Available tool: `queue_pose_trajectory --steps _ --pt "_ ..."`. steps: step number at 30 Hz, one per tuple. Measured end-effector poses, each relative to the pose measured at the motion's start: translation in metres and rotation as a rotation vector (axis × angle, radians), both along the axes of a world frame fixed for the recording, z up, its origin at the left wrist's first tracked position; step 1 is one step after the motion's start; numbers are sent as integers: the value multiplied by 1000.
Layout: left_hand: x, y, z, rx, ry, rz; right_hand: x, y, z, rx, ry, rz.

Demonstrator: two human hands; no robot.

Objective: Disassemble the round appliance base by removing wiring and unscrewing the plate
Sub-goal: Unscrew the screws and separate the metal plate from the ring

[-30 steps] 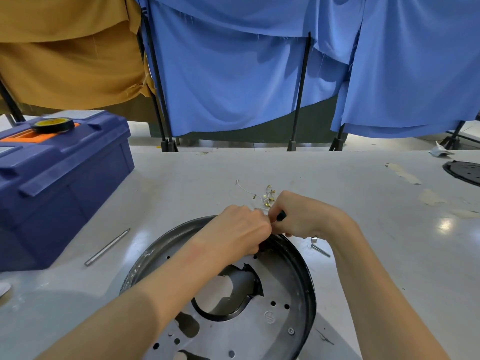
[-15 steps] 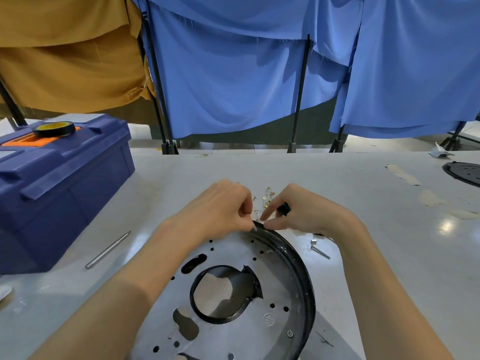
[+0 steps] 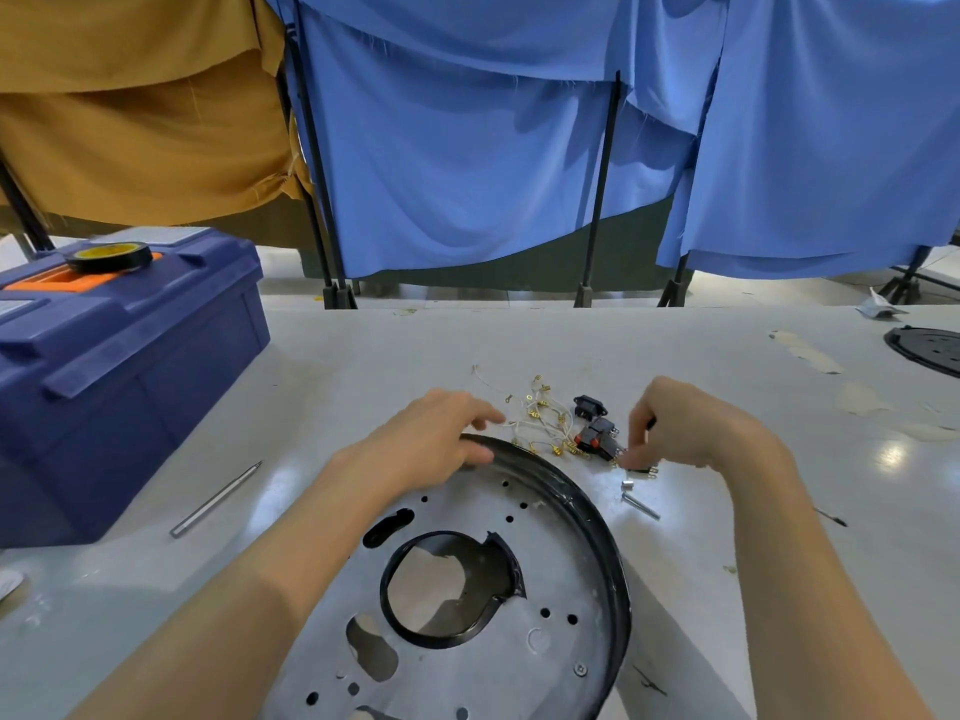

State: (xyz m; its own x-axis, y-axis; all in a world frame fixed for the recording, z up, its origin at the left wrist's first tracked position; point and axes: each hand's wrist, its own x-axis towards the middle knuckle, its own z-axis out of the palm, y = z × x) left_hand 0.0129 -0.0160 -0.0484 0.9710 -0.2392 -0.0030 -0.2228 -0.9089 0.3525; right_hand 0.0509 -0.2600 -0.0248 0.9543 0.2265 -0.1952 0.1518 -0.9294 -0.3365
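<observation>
The round appliance base (image 3: 602, 517) lies in front of me, a black rim around a silver plate (image 3: 467, 672) with a large central hole. My left hand (image 3: 431, 441) rests on the far rim with its fingers loosely spread, holding nothing. Just beyond the rim lie loose white wires with brass terminals (image 3: 540, 418), a black socket (image 3: 589, 406) and a black-and-red switch (image 3: 597, 438). My right hand (image 3: 685, 428) is right of them, its fingertips pinched down on a small black part with brass terminals (image 3: 641, 467) at the table surface.
A silver screw (image 3: 641, 506) and a small nut (image 3: 627, 484) lie right of the rim. To the left are a metal rod (image 3: 215, 498) and a blue toolbox (image 3: 130, 366) with a tape roll (image 3: 109, 257) on top. Another black round part (image 3: 930, 348) sits far right.
My hands, joined at the far rim before, have parted. The right one moved right and down to the table beside the wires. The left one now lies flat on the rim.
</observation>
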Motion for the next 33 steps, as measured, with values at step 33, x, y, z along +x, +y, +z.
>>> queue_pose_trajectory --steps 33 --pt "4 36 8 -280 -68 -47 7 -3 -9 29 65 -24"
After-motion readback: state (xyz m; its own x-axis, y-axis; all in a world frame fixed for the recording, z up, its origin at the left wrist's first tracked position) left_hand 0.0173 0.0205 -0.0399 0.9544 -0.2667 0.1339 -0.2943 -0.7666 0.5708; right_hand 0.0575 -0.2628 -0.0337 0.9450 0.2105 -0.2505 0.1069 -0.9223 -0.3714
